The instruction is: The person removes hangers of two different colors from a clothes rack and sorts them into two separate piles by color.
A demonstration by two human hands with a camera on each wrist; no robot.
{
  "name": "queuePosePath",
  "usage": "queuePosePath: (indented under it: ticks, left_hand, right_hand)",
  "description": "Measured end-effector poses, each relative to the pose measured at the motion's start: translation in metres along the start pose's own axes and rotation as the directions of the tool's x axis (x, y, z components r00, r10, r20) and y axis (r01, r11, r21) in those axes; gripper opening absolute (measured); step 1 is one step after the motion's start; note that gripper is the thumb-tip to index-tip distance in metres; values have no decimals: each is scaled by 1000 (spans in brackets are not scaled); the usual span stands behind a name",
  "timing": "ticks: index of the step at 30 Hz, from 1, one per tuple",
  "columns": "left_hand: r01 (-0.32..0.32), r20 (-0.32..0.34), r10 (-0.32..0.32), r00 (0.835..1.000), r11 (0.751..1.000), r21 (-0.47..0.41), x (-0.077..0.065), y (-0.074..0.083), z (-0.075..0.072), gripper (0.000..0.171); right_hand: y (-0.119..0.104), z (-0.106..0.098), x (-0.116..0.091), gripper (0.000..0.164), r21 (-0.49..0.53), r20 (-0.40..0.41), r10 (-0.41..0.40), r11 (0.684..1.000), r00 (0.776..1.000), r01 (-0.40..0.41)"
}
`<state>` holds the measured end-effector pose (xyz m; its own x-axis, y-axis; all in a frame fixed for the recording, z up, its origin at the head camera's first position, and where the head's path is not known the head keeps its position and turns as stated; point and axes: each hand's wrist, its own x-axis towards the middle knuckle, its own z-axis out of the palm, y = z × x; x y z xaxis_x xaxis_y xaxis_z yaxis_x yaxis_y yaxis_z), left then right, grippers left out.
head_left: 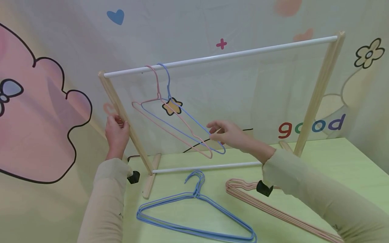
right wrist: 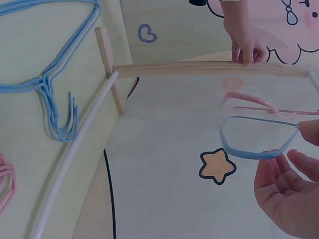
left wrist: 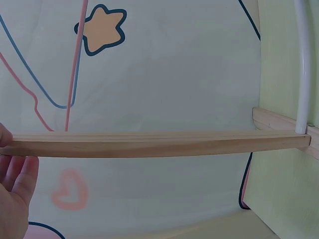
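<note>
My left hand grips the left wooden post of a hanging rack, thumb on one side and fingers on the other. Over the white top rail hang a pink hanger and, just right of it, a blue hanger. My right hand is at the blue hanger's near sloping arm. In the right wrist view, the thumb and curled fingertips meet the wire of this blue hanger, and the pink hanger lies just beyond it.
Several blue hangers lie stacked on the green table in front of the rack. Beside them, several pink hangers lie partly under my right forearm. A white lower rail joins the posts; the right post stands farther right.
</note>
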<state>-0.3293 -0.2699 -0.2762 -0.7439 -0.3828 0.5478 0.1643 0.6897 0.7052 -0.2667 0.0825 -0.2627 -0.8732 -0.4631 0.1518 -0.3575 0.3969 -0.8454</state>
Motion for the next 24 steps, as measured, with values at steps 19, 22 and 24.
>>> queuePosePath:
  ticks: [19, 22, 24]
  left_hand:
    - [-4, -13, 5, 1000, 1000, 20, 1, -1, 0, 26]
    - [-8, -18, 8, 1000, 1000, 21, 1, -1, 0, 25]
    - [-13, -24, 14, 1000, 1000, 20, 1, -1, 0, 25]
  right_hand:
    - [-20, -3, 44, 35, 148, 148, 151, 974, 977, -173]
    - [-22, -3, 47, 31, 118, 166, 144, 979, 975, -165]
    - [-23, -3, 49, 27, 104, 175, 145, 981, 974, -165]
